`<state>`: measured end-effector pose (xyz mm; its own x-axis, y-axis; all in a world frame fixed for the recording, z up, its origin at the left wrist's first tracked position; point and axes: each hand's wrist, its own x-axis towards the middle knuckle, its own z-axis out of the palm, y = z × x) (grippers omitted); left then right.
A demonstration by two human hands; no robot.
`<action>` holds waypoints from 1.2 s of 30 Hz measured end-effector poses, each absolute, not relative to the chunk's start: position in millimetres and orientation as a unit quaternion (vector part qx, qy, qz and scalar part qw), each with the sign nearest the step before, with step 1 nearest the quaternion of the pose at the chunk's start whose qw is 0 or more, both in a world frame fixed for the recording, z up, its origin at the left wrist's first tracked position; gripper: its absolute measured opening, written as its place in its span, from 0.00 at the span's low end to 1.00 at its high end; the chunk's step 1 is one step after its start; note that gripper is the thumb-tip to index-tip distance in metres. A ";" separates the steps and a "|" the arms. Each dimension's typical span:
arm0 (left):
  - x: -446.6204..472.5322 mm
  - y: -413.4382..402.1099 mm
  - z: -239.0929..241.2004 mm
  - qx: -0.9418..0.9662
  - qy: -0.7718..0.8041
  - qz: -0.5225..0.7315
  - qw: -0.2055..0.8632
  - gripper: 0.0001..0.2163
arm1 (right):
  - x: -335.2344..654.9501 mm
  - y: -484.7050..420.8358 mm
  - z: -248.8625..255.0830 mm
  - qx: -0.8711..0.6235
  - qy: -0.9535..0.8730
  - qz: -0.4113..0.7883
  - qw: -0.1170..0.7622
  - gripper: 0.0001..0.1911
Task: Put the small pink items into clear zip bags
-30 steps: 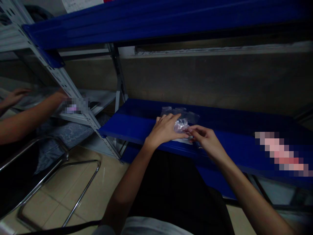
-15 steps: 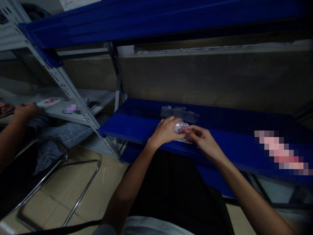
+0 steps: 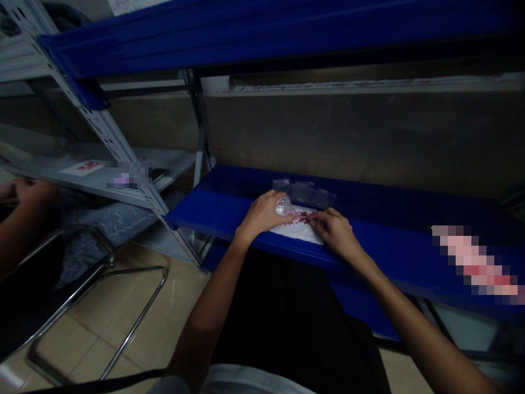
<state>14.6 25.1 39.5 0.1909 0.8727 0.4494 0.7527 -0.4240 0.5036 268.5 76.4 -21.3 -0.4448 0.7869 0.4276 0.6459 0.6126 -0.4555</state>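
Note:
On the blue shelf lies a white cloth or paper with small pink and dark red pieces heaped on it. My left hand is closed around a small clear plastic bag at the left side of the heap. My right hand rests over the right side of the white sheet, its fingertips pinched together at the pieces; whatever is between them is too small to make out. Several flat clear plastic bags lie just behind my hands.
A blurred-out pink and red item lies on the shelf at right. A blue beam crosses overhead. At left, a perforated grey post and a metal-framed chair stand near another person's hands. A white printed card rests on the grey shelf.
My left hand has shifted left with the clear bag, away from my right hand. The white sheet and pink pieces now show between my hands. My right fingers have come down onto the pieces.

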 end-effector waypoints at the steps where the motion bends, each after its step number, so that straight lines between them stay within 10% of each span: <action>1: 14.0 25.4 38.8 0.767 0.528 0.353 0.087 0.29 | 267.4 79.2 -24.1 -0.422 -0.848 0.105 0.303 0.13; 21: 17.5 25.2 42.4 0.782 0.495 0.331 0.181 0.25 | 272.1 67.2 0.1 -0.412 -0.827 0.157 0.348 0.09; 36: 43.7 29.2 27.7 0.724 0.372 0.327 0.480 0.27 | 263.4 23.1 44.3 -0.403 -0.720 0.389 0.410 0.16</action>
<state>43.7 29.2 27.7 0.5092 0.8528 0.1165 0.2245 -0.2623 0.9385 263.4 23.1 44.3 -0.3402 0.8989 0.2761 0.2610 0.3723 -0.8907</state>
